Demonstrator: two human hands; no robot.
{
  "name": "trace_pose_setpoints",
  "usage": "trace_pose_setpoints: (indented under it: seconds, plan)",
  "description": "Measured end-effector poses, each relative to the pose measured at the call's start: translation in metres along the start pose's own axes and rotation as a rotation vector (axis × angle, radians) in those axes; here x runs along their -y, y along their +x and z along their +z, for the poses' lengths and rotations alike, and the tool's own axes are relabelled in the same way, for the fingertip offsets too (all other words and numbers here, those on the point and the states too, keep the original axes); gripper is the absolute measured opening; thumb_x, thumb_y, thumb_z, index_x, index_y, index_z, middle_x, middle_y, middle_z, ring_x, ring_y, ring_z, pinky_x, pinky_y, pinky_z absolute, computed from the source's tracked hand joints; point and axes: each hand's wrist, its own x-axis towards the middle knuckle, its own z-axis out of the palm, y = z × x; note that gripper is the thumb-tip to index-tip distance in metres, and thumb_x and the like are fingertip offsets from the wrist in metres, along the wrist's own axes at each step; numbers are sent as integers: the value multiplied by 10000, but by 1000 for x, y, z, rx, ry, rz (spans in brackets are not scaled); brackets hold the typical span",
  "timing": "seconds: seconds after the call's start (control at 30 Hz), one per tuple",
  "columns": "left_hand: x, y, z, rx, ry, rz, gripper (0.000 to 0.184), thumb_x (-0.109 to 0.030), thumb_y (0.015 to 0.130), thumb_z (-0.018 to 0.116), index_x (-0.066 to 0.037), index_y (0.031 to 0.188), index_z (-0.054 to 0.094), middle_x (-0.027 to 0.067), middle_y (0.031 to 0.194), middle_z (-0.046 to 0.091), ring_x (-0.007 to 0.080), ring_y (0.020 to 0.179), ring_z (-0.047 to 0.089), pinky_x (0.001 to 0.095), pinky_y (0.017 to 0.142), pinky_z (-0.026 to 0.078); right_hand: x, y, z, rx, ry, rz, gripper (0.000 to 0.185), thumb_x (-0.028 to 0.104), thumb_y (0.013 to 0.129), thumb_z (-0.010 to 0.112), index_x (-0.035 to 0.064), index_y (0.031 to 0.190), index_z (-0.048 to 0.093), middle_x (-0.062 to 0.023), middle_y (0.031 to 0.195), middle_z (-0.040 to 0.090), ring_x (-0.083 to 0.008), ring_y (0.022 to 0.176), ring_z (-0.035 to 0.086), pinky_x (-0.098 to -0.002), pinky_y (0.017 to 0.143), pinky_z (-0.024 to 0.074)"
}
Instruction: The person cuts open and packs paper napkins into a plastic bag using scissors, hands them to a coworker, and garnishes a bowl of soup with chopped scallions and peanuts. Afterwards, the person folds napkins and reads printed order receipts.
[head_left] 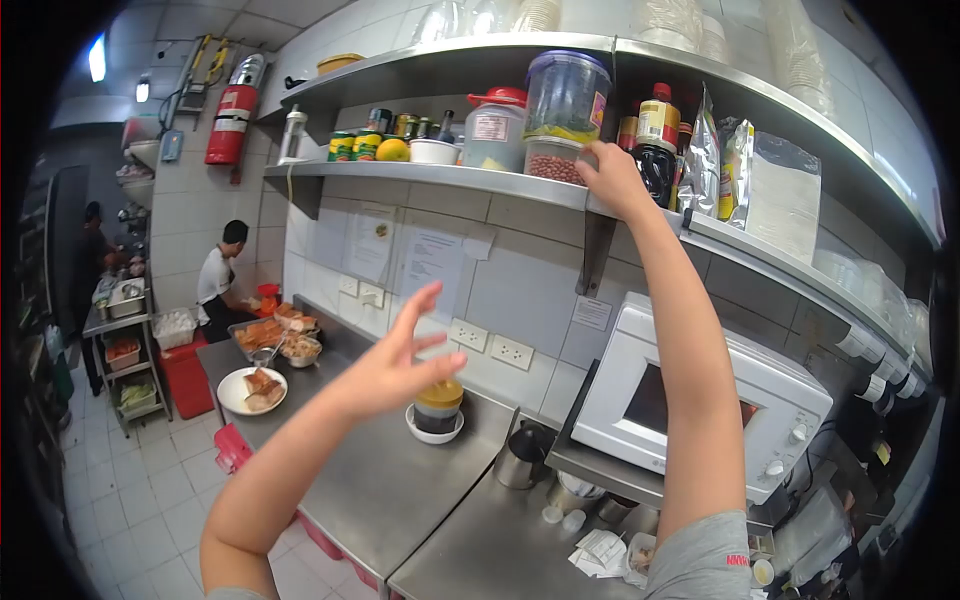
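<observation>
My right hand point(612, 178) reaches up to the lower wall shelf. Its fingers are curled at the right side of a clear tub of small reddish beans point(553, 168). On top of that tub stands a large clear jar with a purple lid point(567, 97), with something yellow-green low in it. My left hand point(405, 365) is raised above the steel counter point(370, 480), fingers spread and holding nothing. Below it, a jar with a yellow lid point(438, 402) and dark contents sits in a white bowl point(434, 430).
The shelf point(430, 175) also carries a red-lidded jar point(495, 128), a dark sauce bottle point(656, 150) and foil packs. A white microwave point(700, 400) stands at right. A plate of meat point(252, 391) is on the left counter. A person point(222, 280) sits beyond; another stands farther back.
</observation>
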Motion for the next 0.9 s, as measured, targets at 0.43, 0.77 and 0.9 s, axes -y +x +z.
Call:
trace_pose_setpoints:
  seconds: [0.43, 0.77, 0.9]
  plan:
    - [52, 597, -186, -207, 626, 1089, 502, -362, 915, 525, -10, 1273, 524, 118, 1340, 489, 169, 1268, 425, 315, 1053, 314, -7, 21, 71, -192, -136, 374, 828, 374, 578, 825, -48, 1180, 445, -291, 1208, 413, -440, 1103, 486, -447, 942, 444]
    - [18, 539, -82, 335, -122, 28, 1048, -564, 711, 710, 79, 1389, 234, 256, 1384, 355, 339, 1205, 443, 447, 945, 436, -26, 55, 80, -243, 215, 423, 628, 147, 686, 696, -99, 1193, 420, -333, 1305, 342, -468, 1230, 348, -462, 1075, 276]
    - [2, 457, -58, -113, -15, 475, 962, -526, 727, 705, 107, 1345, 326, 263, 1318, 424, 339, 1158, 486, 423, 940, 434, -93, 121, 114, -288, -756, -164, 804, 195, 686, 683, -9, 1366, 306, -238, 1347, 327, -412, 1212, 313, -492, 1068, 237]
